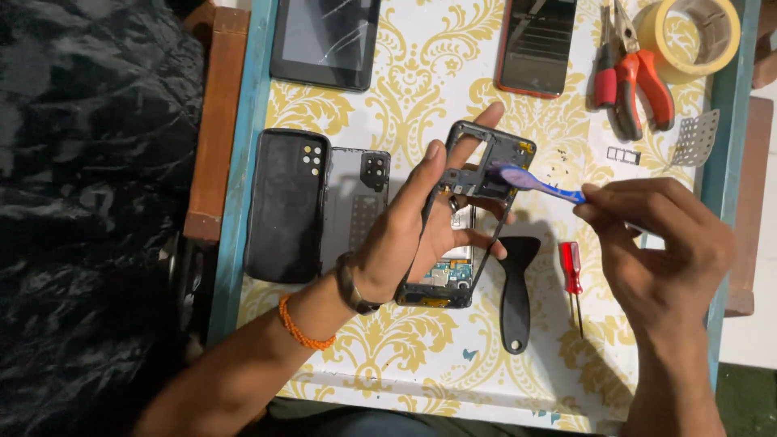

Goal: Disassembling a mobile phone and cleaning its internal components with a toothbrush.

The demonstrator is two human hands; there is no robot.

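My left hand (413, 231) holds a black phone mid-frame (508, 150) lifted off the table, fingers around its left side and thumb across the opening. Through the frame I see the opened phone body (441, 279) with its circuit board lying underneath. My right hand (660, 243) grips a blue toothbrush (538, 184) by the handle; its bristle head touches the upper part of the frame.
On the patterned table (405, 89) lie a black phone case (285, 206), a grey back cover (356, 202), a cracked tablet (324, 40), a red-edged phone (538, 44), red pliers (635, 73), a tape roll (700, 32), a black pry tool (514, 283), a small red screwdriver (572, 271).
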